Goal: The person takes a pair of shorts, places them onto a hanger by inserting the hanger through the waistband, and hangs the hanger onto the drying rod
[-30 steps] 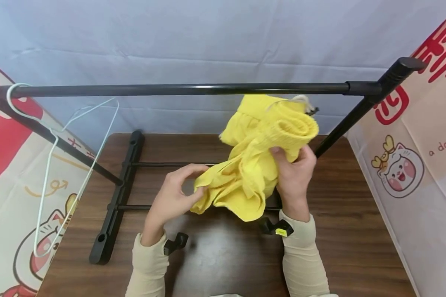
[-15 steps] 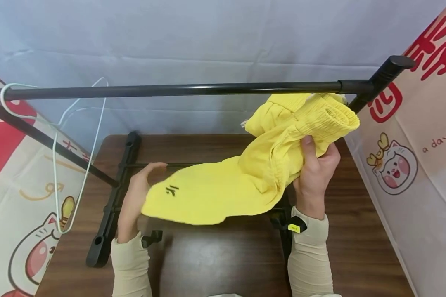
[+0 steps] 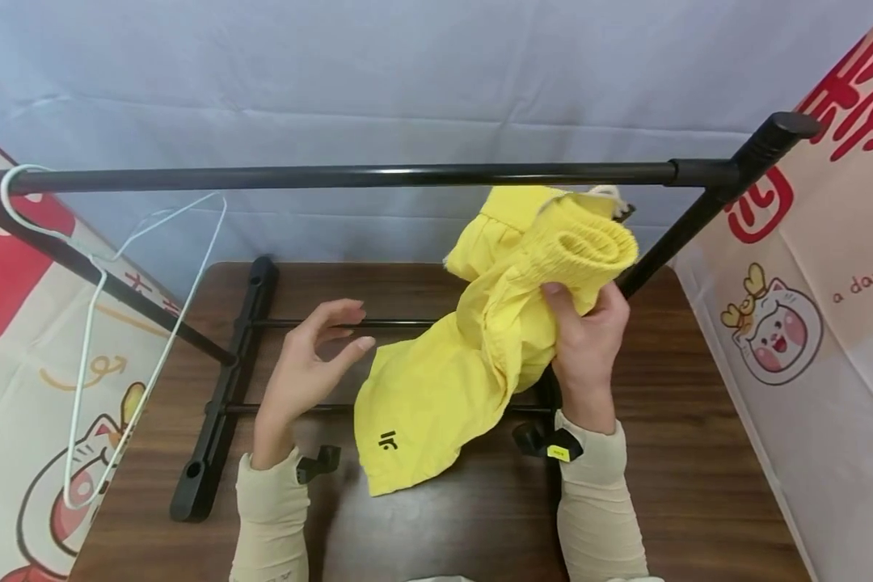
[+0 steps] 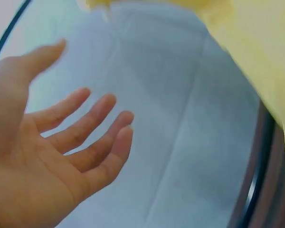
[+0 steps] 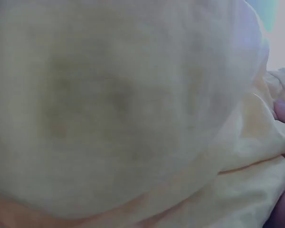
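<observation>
Yellow shorts (image 3: 436, 380) hang bunched from my right hand (image 3: 589, 343), which grips them below the gathered elastic waistband. One leg with a small black logo droops toward the lower left. A pale cord with a dark end shows behind the waistband. Left of the cloth, my left hand (image 3: 305, 372) is held apart from it, fingers relaxed and thumb spread. In the left wrist view that hand (image 4: 71, 137) holds nothing, and blurred yellow cloth (image 4: 256, 47) fills the upper right. Close fabric (image 5: 109, 104) covers most of the right wrist view, leaving only some fingertips visible at its right edge.
A black rack's top rail (image 3: 349, 176) crosses above both hands. Its left foot (image 3: 221, 404) stands on the brown wooden table (image 3: 684, 453). One white wire hanger (image 3: 29, 167) hooks over the rail's left end. Printed cloth walls stand on both sides.
My left hand touched the shorts at first, moved left as the leg swung out, and is now apart. The leg hangs lower. My right hand went right, then back left, still gripping.
</observation>
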Action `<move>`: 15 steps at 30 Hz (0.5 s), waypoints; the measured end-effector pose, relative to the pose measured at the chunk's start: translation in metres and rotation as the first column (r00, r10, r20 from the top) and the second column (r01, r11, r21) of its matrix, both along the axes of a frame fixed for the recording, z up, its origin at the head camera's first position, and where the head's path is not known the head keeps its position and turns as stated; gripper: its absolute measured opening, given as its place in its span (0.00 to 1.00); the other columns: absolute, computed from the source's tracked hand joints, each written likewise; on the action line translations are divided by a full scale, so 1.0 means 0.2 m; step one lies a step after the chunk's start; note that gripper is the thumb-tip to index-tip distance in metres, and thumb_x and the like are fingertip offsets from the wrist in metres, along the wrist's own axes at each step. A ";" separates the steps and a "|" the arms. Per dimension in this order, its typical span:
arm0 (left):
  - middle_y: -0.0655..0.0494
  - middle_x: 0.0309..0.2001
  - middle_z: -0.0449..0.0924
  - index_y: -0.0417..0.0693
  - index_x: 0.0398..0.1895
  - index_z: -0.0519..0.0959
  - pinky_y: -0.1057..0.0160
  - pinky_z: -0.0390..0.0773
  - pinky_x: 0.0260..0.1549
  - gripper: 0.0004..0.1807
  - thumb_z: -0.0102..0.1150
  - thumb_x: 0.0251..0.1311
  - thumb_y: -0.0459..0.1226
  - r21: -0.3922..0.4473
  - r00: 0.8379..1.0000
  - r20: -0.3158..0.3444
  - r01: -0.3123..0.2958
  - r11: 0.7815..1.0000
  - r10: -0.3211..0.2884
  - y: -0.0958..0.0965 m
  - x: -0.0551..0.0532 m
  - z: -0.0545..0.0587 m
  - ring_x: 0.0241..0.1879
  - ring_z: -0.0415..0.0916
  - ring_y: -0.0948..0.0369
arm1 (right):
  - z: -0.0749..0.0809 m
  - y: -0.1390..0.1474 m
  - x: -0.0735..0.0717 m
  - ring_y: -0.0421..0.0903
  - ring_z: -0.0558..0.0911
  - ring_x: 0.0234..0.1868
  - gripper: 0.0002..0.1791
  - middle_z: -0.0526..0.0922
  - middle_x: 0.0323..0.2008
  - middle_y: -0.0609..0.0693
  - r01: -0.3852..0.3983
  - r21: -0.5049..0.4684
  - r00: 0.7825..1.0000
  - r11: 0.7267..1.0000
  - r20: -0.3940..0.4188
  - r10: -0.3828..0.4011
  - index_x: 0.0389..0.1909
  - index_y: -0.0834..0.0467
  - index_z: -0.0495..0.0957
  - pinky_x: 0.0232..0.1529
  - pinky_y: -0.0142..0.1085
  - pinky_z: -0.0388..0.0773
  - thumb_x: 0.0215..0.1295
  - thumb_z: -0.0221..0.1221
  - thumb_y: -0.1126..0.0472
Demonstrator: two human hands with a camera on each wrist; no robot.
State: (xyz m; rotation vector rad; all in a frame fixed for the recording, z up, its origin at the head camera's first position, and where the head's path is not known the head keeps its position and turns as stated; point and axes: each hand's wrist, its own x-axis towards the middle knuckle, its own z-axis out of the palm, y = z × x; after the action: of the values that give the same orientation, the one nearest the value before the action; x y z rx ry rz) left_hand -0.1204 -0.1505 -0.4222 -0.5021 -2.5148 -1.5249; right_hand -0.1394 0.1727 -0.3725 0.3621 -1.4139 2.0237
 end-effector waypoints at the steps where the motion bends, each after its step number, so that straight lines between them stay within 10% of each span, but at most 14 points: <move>1: 0.52 0.66 0.80 0.58 0.72 0.73 0.58 0.80 0.63 0.32 0.71 0.66 0.35 0.026 0.999 -0.009 0.033 0.999 -0.033 0.03 0.00 0.02 0.65 0.78 0.56 | -0.01 0.00 0.01 0.39 0.81 0.35 0.13 0.83 0.34 0.47 -0.016 0.060 1.000 0.998 0.006 0.015 0.47 0.62 0.85 0.38 0.30 0.81 0.64 0.73 0.64; 5: 0.51 0.71 0.75 0.65 0.80 0.62 0.54 0.77 0.66 0.41 0.71 0.67 0.49 0.058 0.994 -0.049 0.099 0.993 -0.096 0.14 -0.02 0.06 0.70 0.74 0.55 | -0.05 -0.02 0.03 0.37 0.81 0.39 0.15 0.86 0.40 0.41 -0.095 0.318 0.995 0.943 0.019 0.094 0.52 0.63 0.85 0.43 0.29 0.80 0.64 0.70 0.69; 10: 0.49 0.77 0.68 0.62 0.86 0.48 0.40 0.72 0.70 0.68 0.55 0.46 0.83 0.070 0.988 -0.071 0.146 0.987 -0.141 0.25 -0.04 0.11 0.75 0.69 0.50 | -0.09 -0.05 0.07 0.38 0.76 0.34 0.18 0.84 0.40 0.46 -0.254 0.556 0.962 0.791 0.062 0.266 0.51 0.65 0.83 0.40 0.31 0.74 0.60 0.71 0.75; 15: 0.46 0.83 0.57 0.54 0.87 0.42 0.53 0.69 0.75 0.77 0.56 0.39 0.85 0.273 0.960 -0.051 0.279 0.921 -0.276 0.32 -0.06 0.10 0.77 0.64 0.50 | -0.10 -0.11 0.10 0.43 0.77 0.34 0.20 0.83 0.38 0.53 -0.412 0.596 0.906 0.689 0.188 0.379 0.54 0.62 0.81 0.39 0.34 0.75 0.61 0.69 0.77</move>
State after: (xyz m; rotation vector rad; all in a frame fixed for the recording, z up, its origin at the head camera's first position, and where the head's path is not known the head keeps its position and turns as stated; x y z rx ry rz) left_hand -0.1329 -0.0873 -0.4017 -0.8467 -2.2394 -1.9292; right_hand -0.1196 0.1515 -0.3922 0.9878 -2.1873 1.8115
